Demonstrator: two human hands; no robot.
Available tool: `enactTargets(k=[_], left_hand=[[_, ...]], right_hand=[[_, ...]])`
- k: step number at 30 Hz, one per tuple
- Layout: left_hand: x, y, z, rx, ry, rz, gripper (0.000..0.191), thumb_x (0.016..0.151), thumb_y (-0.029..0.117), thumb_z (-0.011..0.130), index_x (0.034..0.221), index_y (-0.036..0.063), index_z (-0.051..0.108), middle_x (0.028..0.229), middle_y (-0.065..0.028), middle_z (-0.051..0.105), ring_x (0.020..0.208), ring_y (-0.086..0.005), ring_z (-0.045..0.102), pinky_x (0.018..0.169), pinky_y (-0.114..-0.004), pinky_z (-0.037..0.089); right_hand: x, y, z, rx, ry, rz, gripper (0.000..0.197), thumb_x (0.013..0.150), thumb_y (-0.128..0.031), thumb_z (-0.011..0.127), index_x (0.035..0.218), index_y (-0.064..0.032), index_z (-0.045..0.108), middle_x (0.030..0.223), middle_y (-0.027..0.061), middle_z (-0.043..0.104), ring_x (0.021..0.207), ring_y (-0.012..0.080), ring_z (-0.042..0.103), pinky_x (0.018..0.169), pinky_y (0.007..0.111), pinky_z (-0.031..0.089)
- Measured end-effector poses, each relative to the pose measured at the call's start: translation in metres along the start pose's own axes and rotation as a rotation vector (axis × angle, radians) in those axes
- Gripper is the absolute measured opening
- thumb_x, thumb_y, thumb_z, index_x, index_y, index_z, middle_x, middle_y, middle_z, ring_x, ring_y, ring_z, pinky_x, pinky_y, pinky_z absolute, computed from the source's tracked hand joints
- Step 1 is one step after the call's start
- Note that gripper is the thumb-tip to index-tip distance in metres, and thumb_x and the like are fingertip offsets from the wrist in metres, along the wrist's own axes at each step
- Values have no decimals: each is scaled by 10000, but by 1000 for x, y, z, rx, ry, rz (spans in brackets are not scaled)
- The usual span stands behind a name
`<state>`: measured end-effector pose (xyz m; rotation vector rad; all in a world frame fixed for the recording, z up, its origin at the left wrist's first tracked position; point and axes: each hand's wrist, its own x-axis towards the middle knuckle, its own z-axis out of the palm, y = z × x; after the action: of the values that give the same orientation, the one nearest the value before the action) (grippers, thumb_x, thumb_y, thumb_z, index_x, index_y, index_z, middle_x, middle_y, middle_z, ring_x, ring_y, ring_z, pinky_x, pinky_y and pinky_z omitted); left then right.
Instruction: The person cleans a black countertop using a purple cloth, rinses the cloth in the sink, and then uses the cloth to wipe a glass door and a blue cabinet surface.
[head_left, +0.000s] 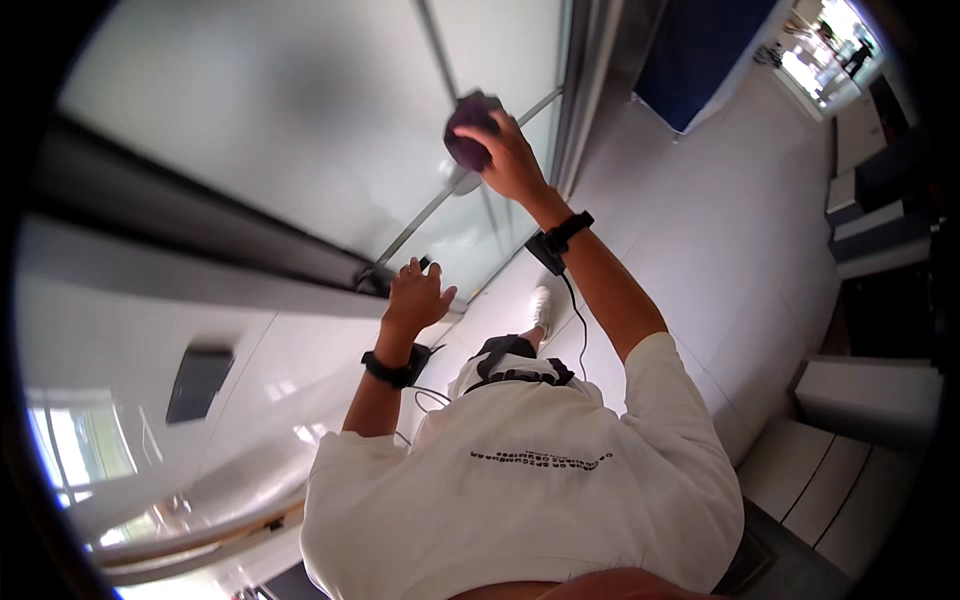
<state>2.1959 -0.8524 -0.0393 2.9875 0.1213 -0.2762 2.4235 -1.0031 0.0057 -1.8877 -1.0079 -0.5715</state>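
Observation:
A bunched dark purple cloth (471, 133) is gripped in my right hand (499, 150), up against a frosted glass door panel (315, 127) with thin metal bars. Its underside and any contact with the glass are partly hidden by the hand. My left hand (418, 294) is raised beside the dark door frame (225, 225), fingers spread, holding nothing; whether its fingertips touch the frame or a small dark part there, I cannot tell. Both wrists wear black straps with small dark devices and cables.
Glossy white wall tiles with a dark switch plate (199, 383) lie at the left. A dark blue curtain (697, 60) hangs at the upper right. Along the right side stand white and grey boxes or steps (862, 390). Pale tiles (675, 225) cover the floor.

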Motion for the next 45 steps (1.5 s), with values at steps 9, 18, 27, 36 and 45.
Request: enactTargets(k=[9, 18, 27, 36, 45], left_hand=[[147, 174, -41, -689, -44, 282, 672, 893, 204, 646, 1433, 80, 265, 1188, -194, 603, 1074, -330, 619, 905, -447, 501], [289, 214, -66, -1303, 245, 392, 797, 877, -111, 497, 1549, 97, 122, 1433, -168, 449, 1306, -274, 480, 983, -358, 470], [388, 272, -65, -1051, 663, 419, 732, 801, -123, 514, 1489, 36, 318, 1496, -211, 330, 1353, -359, 385, 1055, -437, 419], [498, 376, 15, -932, 658, 344, 450, 829, -57, 608, 1226, 34, 417, 1141, -176, 489, 1026, -302, 558, 830, -353, 512], [635, 567, -5, -1667, 460, 354, 354, 987, 85, 511, 1320, 16, 411, 1066, -56, 580, 918, -120, 584, 751, -259, 507]], right_hand=[[102, 105, -94, -58, 58, -47, 594, 696, -57, 743, 1218, -190, 492, 1207, 185, 462, 1058, 418, 546, 848, 467, 508], [90, 184, -147, -34, 173, 56, 566, 698, -12, 723, 1211, -138, 521, 1123, 164, 547, 1029, 396, 588, 830, 452, 509], [111, 299, -159, 215, 28, 83, 494, 773, -100, 722, 1223, -92, 517, 1168, 187, 576, 1065, 392, 590, 884, 451, 494], [61, 426, -281, 206, -421, 267, 406, 817, -96, 657, 1203, -102, 529, 1029, 166, 679, 961, 356, 658, 799, 444, 514], [80, 506, -477, 251, -226, 159, 680, 732, 10, 749, 1323, -124, 441, 1215, 146, 594, 1108, 349, 598, 900, 409, 503]])
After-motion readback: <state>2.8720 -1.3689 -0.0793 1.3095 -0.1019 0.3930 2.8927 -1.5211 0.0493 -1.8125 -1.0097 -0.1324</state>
